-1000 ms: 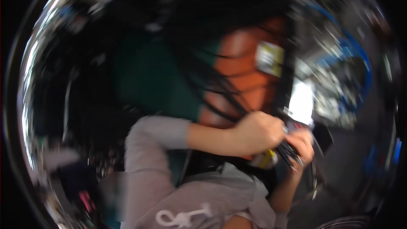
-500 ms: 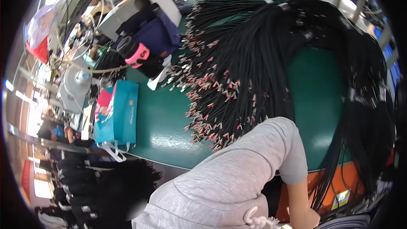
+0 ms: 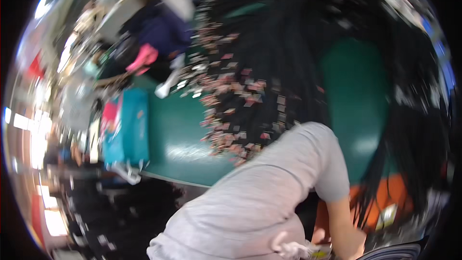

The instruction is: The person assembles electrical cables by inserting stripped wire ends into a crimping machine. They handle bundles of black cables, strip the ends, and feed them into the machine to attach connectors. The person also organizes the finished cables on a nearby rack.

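My left arm, in a light grey sleeve, crosses the lower middle of the view and bends down at the elbow. At the lower right edge my left hand [image 3: 352, 246] is blurred, with its fingers hidden, so any hold is unclear. Beside it stands an orange container or panel [image 3: 397, 190] with a small pale and yellow label. Strands of black cable [image 3: 378, 183] hang over the table edge in front of that. My right hand does not show. A large bundle of black cables [image 3: 288, 53], their ends tipped red and white, lies on the green table [image 3: 356, 86].
A teal paper bag [image 3: 132, 127] stands at the table's left edge. Behind it are a dark blue bag [image 3: 166, 33] and a pink-banded black bottle [image 3: 144, 58]. More black cables [image 3: 125, 212] hang at the lower left. A dark round-edged thing [image 3: 394, 253] lies at the bottom right.
The whole view has shifted and blurred, with the table and its things sliding slightly left and up. My left hand stays low at the right, beside the orange thing.
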Demonstrator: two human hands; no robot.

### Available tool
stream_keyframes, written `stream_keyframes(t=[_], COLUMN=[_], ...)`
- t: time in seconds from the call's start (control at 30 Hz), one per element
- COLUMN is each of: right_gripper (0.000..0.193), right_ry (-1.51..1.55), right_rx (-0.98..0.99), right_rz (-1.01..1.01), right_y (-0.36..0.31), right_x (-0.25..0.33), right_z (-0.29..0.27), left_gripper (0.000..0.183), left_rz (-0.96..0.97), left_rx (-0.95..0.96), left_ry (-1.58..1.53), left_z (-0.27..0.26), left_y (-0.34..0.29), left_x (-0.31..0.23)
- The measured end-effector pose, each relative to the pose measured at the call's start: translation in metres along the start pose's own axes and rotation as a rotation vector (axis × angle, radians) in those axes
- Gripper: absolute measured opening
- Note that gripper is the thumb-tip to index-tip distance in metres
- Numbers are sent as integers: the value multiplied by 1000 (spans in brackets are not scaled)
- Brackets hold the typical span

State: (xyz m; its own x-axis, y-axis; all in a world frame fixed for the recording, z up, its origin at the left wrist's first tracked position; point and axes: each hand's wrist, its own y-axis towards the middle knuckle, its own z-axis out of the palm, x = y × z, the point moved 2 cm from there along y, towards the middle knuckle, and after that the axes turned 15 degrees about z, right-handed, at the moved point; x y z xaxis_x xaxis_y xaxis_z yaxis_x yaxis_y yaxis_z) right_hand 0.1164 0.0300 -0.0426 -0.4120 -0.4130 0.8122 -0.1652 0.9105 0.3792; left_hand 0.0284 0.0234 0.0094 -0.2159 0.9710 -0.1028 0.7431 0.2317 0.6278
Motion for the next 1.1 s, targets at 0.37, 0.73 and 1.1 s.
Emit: stream_keyframes(t=[0.37,0.73,1.1], right_gripper=[2,18,9], right_ry=[511,-147,264], right_rx=[-131,-344,-9], right_rz=[581,173,610], right_y=[-31,-55,-71], right_x=[46,24,0], right_z=[-65,-70,-89], left_gripper=[28,17,31], left_rz=[72,-49,40], left_rx=[-171,-11,31], left_ry=[-38,-135,-3], left_z=[-7,-8,-4], left_y=[-28,-24,-24], left_x=[-1,-15,-15])
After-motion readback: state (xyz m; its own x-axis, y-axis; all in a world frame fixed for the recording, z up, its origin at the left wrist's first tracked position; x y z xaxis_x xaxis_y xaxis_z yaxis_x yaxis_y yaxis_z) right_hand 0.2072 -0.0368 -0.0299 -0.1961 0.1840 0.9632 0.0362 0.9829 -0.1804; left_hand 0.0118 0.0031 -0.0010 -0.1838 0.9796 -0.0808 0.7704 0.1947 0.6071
